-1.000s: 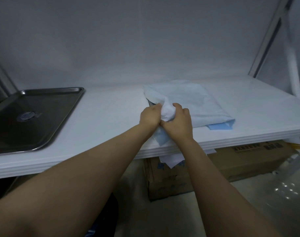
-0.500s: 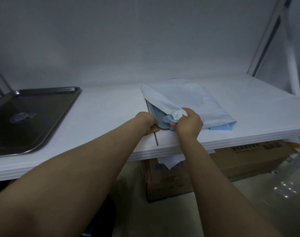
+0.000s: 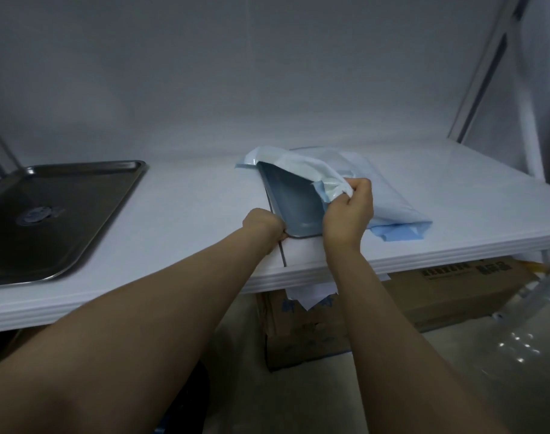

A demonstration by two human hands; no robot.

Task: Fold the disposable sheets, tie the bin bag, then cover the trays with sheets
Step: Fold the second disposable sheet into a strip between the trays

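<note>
At the bench [image 3: 189, 211] front, the left hand [image 3: 262, 225] grips the near corner of a tray [image 3: 294, 208] while the right hand [image 3: 348, 214] pinches a bunched corner of the sheet [image 3: 383, 186], held raised above the tray, the rest draped over its far side, with 1 bare tray [image 3: 57, 214] well apart at left.

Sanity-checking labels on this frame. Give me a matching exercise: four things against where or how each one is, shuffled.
Things:
1 left hand
2 right hand
3 bare tray
4 cardboard box

States:
a under the table
b grips the lifted corner of the sheet
c far left on the table, uncovered
d holds the near corner of the part-covered tray

Pairs: 1-d, 2-b, 3-c, 4-a
</note>
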